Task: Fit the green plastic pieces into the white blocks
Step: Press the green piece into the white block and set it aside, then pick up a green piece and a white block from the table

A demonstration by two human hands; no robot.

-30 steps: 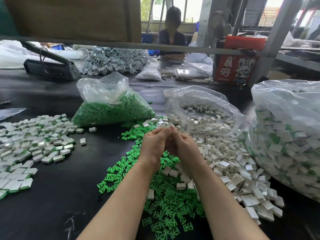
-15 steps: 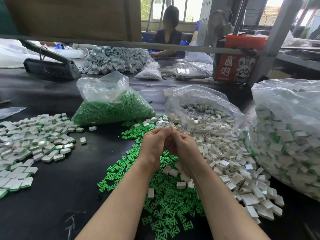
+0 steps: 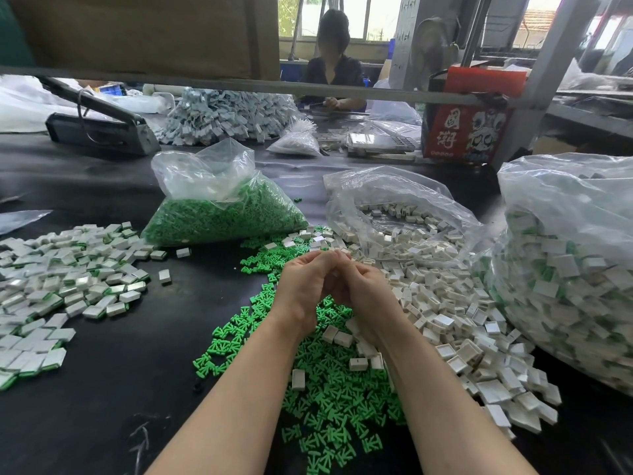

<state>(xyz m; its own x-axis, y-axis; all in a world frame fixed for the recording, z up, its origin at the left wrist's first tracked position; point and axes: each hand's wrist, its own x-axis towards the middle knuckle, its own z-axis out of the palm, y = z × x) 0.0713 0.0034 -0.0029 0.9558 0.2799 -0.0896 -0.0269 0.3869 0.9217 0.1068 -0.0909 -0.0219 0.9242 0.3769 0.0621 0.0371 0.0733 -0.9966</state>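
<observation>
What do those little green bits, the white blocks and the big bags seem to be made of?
Loose green pieces: apparently moulded plastic, matte, uniform bright colour with crisp identical shapes. White blocks: probably hard plastic too, smooth, slightly glossy faces catching light. Bags: thin clear plastic film, wrinkled and shiny, with the contents showing through.

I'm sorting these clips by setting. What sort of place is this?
Likely a small factory assembly bench: loose green plastic pieces and white blocks heaped on a black table, bulk bags, another worker opposite.
</observation>
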